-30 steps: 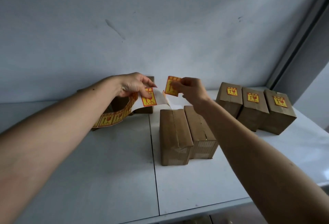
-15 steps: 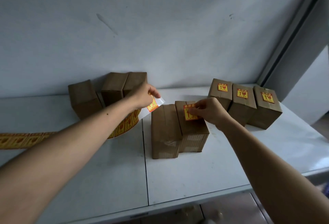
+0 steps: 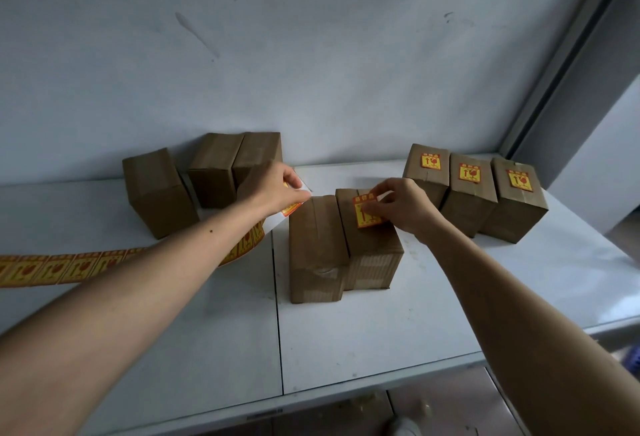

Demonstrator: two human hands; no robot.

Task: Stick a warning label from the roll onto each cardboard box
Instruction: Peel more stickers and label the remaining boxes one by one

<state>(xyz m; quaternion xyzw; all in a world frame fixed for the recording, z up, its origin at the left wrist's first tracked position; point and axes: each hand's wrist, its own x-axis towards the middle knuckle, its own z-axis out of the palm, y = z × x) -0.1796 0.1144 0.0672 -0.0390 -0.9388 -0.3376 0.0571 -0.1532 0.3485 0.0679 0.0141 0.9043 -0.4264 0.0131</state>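
Observation:
Two cardboard boxes stand side by side at the table's middle. On top of the right one point(image 3: 375, 248) lies a yellow-and-red warning label point(image 3: 363, 210), with the fingers of my right hand point(image 3: 401, 205) pressing on it. The left middle box point(image 3: 317, 252) has a bare top. My left hand point(image 3: 277, 190) pinches the end of the label strip point(image 3: 69, 267), which trails off to the left across the table; white backing paper shows at its end. Three boxes at the right point(image 3: 467, 193) each carry a label. Three bare boxes point(image 3: 156, 193) stand at the back left.
The white table point(image 3: 381, 325) has a seam down its middle and a front edge close to me. A grey wall rises right behind the boxes. A grey frame runs up at the right.
My right hand carried the peeled label from the air down onto the right middle box and now presses it flat. My left hand lowered the strip end beside the boxes.

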